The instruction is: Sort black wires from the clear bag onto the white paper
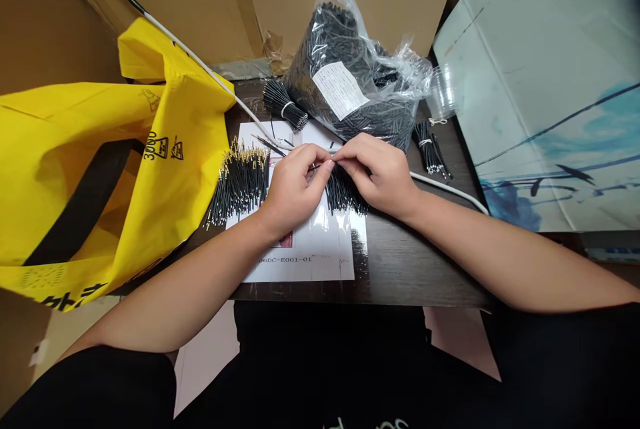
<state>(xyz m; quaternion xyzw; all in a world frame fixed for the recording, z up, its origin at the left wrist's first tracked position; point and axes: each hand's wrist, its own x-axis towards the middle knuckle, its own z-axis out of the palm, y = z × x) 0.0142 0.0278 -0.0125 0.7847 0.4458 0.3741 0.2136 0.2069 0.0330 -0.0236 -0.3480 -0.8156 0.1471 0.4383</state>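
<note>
My left hand [299,187] and my right hand [377,172] meet over a printed sheet [310,267], both with fingers pinched together. A short dark piece shows at the left fingertips; what the right fingertips hold is too small to tell. Under and beside my right hand lies a pile of black wires [344,192] with silvery ends. Left of my left hand is a larger pile of black wires [243,179] with gold-coloured upper ends. A few loose wires lie just above my left hand.
A clear bag of black pieces [345,49] stands behind my hands, between two tied wire bundles [285,105] [430,149]. A yellow bag [185,122] is at left, a pale box [545,82] at right. A white cable [200,63] crosses the dark table [415,255].
</note>
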